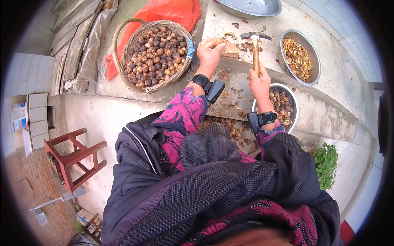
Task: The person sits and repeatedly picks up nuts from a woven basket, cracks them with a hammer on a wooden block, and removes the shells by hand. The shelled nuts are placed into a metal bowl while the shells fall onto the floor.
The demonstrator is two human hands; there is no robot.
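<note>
My left hand [210, 53] pinches a walnut [219, 42] between thumb and fingers, at the edge of a flat brownish block [230, 49] on the concrete step. My right hand [260, 81] grips the wooden handle of a hammer [255, 53]. The dark hammer head is raised in front of me, to the right of the block. Left of my left hand stands a wicker basket [147, 87] full of whole walnuts [158, 58]. Beside my right wrist, partly hidden by the forearm, a metal bowl [296, 118] holds broken walnut shells [281, 106].
Another metal bowl [317, 69] holds walnut kernels [297, 58] on the step [332, 73]. A large metal basin [252, 7] sits at the far edge. Red mesh sacking [172, 12] lies behind the basket. Shells [238, 133] litter the ground by my legs. A wooden stool [72, 160] is at left.
</note>
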